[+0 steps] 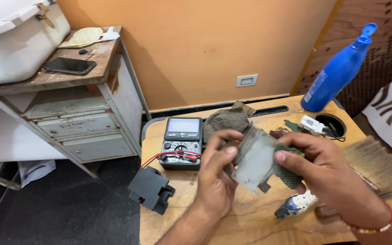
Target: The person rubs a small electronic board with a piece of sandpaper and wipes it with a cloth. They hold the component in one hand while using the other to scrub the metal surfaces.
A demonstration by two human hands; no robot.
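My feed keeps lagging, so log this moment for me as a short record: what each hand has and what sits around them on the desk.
left hand: grips the left edge of a dusty grey flat part
right hand: pinches the right side of the same part, at a green circuit board
part position: lifted above the wooden desk
behind hands: analog multimeter with red leads, grey cloth
left desk edge: black plastic housing
right: brush, blue spray bottle
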